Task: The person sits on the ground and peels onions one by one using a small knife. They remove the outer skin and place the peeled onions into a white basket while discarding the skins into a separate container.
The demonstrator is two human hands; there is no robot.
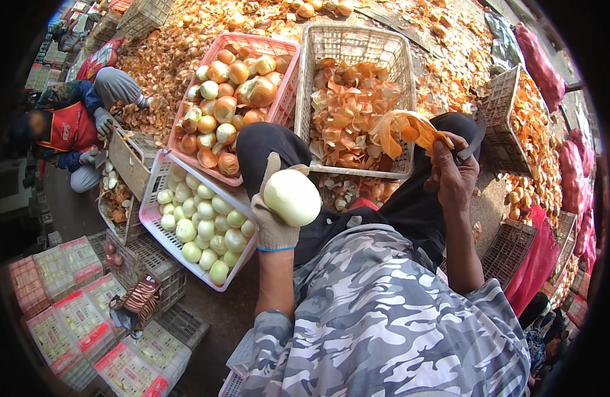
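My left hand (276, 223), in a knitted work glove, holds a peeled white onion (292, 197) above my left knee. My right hand (453, 171), bare, holds a knife (471, 149) whose curved blade points up and away, together with a long strip of orange onion skin (409, 130). The strip hangs over the near right corner of a pale plastic crate (357, 172) heaped with onion skins (349, 114). Left of it stands a pink crate (285, 101) of brown, partly skinned onions (225, 109). Peeled onions (205, 213) fill much of a white-and-lilac crate (183, 265) beside my left hand.
A co-worker in a red apron (66, 126) sits at the left by a wooden board (128, 158). Onion skins (156, 74) cover the ground ahead. A tilted crate (501, 119) and pink mesh sacks (538, 67) stand right. Stacked crates (84, 317) stand at lower left.
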